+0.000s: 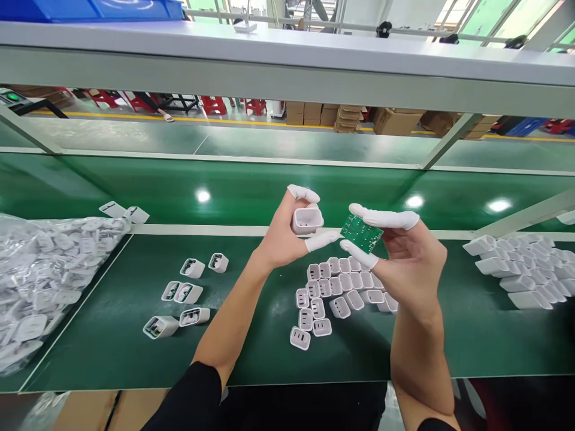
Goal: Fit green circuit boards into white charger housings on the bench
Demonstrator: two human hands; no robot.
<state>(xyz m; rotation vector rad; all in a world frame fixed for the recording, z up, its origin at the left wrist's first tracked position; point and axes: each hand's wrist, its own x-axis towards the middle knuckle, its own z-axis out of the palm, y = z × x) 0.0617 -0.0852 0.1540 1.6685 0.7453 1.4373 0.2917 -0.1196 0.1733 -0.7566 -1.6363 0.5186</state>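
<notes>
My left hand (287,233), with white finger cots on thumb and finger, grips a white plastic charger housing (307,221) whose open side faces me. Just to its right, my right hand (395,245) pinches a green circuit board (362,233) between thumb and covered fingertip. Board and housing are apart. Below both hands stand several white charger housings (330,287) in rows, with slots visible in their ends. To the left of my left forearm lie several housings with parts inside (187,293).
A plastic bag of white parts (58,269) lies at the left, with two flat white pieces (123,211) beyond it. More white housings (525,269) are stacked at the right. A shelf (287,66) with a blue bin (90,11) spans the bench above my hands.
</notes>
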